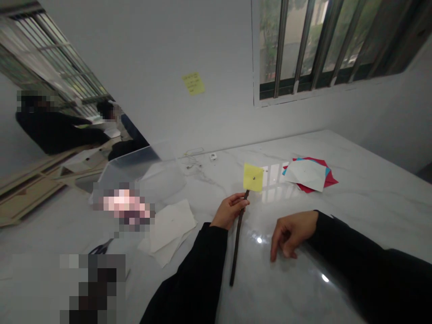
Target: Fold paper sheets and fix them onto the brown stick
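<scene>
Pinched in my left hand (230, 210) is a thin dark brown stick (237, 245), held near its upper end and slanting down toward me. At its top sits a yellow square of paper (250, 180) with a small dark spot near its middle. To the right, my right hand (293, 233) hangs low over the white marble-patterned table (270, 292), its fingers bent downward and apart. I see nothing in it. Beyond that hand lies a pile of papers (307, 175), white on top with red and blue edges showing underneath.
White sheets (173, 227) lie left of my left arm, near scissors (101, 247) and a translucent plastic sheet (141, 168). Blurred blocks hide things at lower left. A cable (194, 157) and white plug (213, 156) lie by the wall. Two people (50, 130) sit beyond.
</scene>
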Tool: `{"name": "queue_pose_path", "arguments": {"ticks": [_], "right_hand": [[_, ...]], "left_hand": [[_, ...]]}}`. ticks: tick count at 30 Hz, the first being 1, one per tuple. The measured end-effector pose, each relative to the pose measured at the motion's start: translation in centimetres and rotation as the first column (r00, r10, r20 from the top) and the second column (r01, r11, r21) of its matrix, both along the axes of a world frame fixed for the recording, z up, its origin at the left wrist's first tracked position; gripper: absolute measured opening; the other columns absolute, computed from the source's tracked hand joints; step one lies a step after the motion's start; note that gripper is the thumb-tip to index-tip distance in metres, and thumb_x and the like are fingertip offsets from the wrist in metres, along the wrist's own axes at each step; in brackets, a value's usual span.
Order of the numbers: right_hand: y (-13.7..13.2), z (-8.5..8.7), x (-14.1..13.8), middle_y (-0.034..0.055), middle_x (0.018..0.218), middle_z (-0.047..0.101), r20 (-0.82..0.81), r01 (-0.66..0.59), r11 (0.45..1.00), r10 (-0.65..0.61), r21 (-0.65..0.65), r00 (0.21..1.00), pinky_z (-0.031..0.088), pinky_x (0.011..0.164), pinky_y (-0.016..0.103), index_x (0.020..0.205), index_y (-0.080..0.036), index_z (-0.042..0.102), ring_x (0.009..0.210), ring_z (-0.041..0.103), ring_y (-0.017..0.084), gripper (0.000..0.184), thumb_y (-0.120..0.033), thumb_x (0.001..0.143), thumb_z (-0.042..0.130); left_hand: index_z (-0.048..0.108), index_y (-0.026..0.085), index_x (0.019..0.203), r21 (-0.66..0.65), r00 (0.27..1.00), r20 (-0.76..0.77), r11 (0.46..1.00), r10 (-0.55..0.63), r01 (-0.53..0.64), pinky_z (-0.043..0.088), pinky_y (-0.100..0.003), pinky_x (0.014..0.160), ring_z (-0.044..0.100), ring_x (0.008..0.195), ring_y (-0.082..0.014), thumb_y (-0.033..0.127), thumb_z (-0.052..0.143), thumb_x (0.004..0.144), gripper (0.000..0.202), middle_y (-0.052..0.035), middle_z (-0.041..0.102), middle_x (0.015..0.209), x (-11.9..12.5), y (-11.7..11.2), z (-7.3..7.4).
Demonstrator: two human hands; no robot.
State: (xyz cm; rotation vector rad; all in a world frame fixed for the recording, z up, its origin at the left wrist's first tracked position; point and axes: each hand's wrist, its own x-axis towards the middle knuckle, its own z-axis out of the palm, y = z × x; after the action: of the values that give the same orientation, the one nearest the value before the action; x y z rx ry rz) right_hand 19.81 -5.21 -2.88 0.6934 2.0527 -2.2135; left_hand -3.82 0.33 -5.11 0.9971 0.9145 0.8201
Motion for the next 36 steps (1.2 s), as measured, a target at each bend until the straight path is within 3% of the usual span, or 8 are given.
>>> {"name": "queue_pose_path", "arguments": {"ticks": [4, 7, 10, 13, 18, 22, 29, 36], "right_hand": [[1.0, -1.0, 0.2, -0.0042, 0.059, 0.048, -0.058, 0.441, 0.888, -0.437, 0.131, 0.898, 0.027, 0.048, 0.021, 0.100, -0.016, 0.070, 0.050, 0.036, 0.008, 0.042, -0.053, 0.081, 0.063], [2.3, -2.1, 1.3, -0.0059, 0.060, 0.044, -0.111, 0.815, 0.568, -0.808, 0.117, 0.579, 0.025, 0.046, 0.021, 0.111, -0.017, 0.064, 0.050, 0.034, 0.008, 0.046, -0.050, 0.079, 0.065], [3.0, -2.6, 2.1, -0.0039, 0.068, 0.050, -0.143, 0.974, 0.222, -0.963, 0.046, 0.226, 0.029, 0.046, 0.021, 0.129, -0.020, 0.053, 0.053, 0.038, 0.009, 0.060, -0.043, 0.076, 0.069], [2.8, -2.5, 1.9, -0.0006, 0.078, 0.057, -0.146, 0.999, 0.037, -0.989, -0.012, 0.035, 0.033, 0.047, 0.022, 0.141, -0.021, 0.039, 0.055, 0.043, 0.009, 0.075, -0.037, 0.074, 0.070], [2.1, -2.3, 0.5, 0.0018, 0.082, 0.062, -0.147, 0.988, 0.154, -0.977, 0.013, 0.154, 0.036, 0.047, 0.024, 0.149, -0.021, 0.027, 0.054, 0.043, 0.011, 0.086, -0.038, 0.076, 0.069], [2.5, -3.0, 1.0, -0.0003, 0.078, 0.061, -0.251, 0.968, 0.131, -0.951, 0.213, 0.183, 0.039, 0.048, 0.024, 0.153, -0.021, 0.018, 0.056, 0.047, 0.013, 0.097, -0.041, 0.074, 0.070], [3.3, -3.2, 2.4, -0.0002, 0.076, 0.062, -0.344, 0.887, 0.049, -0.911, 0.460, 0.228, 0.040, 0.052, 0.026, 0.147, -0.021, 0.035, 0.054, 0.049, 0.013, 0.079, -0.041, 0.078, 0.066], [3.1, -2.6, 1.9, 0.0001, 0.074, 0.063, -0.275, 0.823, 0.143, -0.899, 0.550, 0.340, 0.037, 0.050, 0.023, 0.132, -0.021, 0.055, 0.052, 0.048, 0.011, 0.059, -0.038, 0.077, 0.067]], "left_hand": [[0.069, 0.014, 0.102, -0.019, 1.000, 0.004, 1.000, 0.013, -0.013, 0.041, -0.023, 0.064, 0.055, 0.063, -0.0087, 0.031, 0.087, 0.057, 0.052, -0.0038, 0.069, 0.081, 0.1, -0.1, 0.1], [0.069, 0.014, 0.100, -0.028, 1.000, -0.004, 1.000, 0.010, -0.011, 0.041, -0.023, 0.066, 0.057, 0.066, -0.0095, 0.030, 0.087, 0.056, 0.051, -0.0036, 0.069, 0.078, 0.2, -0.1, 0.1], [0.070, 0.014, 0.101, -0.034, 1.000, -0.015, 0.999, -0.004, 0.003, 0.039, -0.024, 0.066, 0.057, 0.066, -0.0098, 0.030, 0.087, 0.055, 0.051, -0.0034, 0.069, 0.078, 0.2, -0.2, 0.0], [0.070, 0.015, 0.101, -0.027, 0.998, -0.039, 0.999, -0.038, 0.037, 0.038, -0.024, 0.065, 0.056, 0.065, -0.0098, 0.031, 0.087, 0.055, 0.051, -0.0036, 0.069, 0.079, 0.2, -0.2, -0.1], [0.070, 0.014, 0.100, -0.013, 0.996, -0.038, 0.997, -0.080, 0.079, 0.037, -0.025, 0.065, 0.055, 0.063, -0.0094, 0.033, 0.087, 0.056, 0.051, -0.0042, 0.069, 0.079, 0.3, -0.4, -0.1], [0.070, 0.014, 0.099, -0.008, 0.995, -0.050, 0.996, -0.089, 0.089, 0.037, -0.024, 0.064, 0.055, 0.063, -0.0098, 0.033, 0.087, 0.056, 0.050, -0.0046, 0.069, 0.080, 0.2, -0.4, -0.2], [0.071, 0.015, 0.099, 0.021, 0.985, -0.097, 0.989, -0.140, 0.143, 0.039, -0.024, 0.067, 0.059, 0.068, -0.0123, 0.033, 0.087, 0.057, 0.048, -0.0055, 0.071, 0.082, 0.1, -0.1, -0.5], [0.071, 0.015, 0.098, 0.029, 0.986, -0.089, 0.990, -0.138, 0.141, 0.039, -0.024, 0.067, 0.058, 0.067, -0.0110, 0.032, 0.086, 0.059, 0.046, -0.0048, 0.070, 0.081, 0.1, 0.0, -0.4]]}}
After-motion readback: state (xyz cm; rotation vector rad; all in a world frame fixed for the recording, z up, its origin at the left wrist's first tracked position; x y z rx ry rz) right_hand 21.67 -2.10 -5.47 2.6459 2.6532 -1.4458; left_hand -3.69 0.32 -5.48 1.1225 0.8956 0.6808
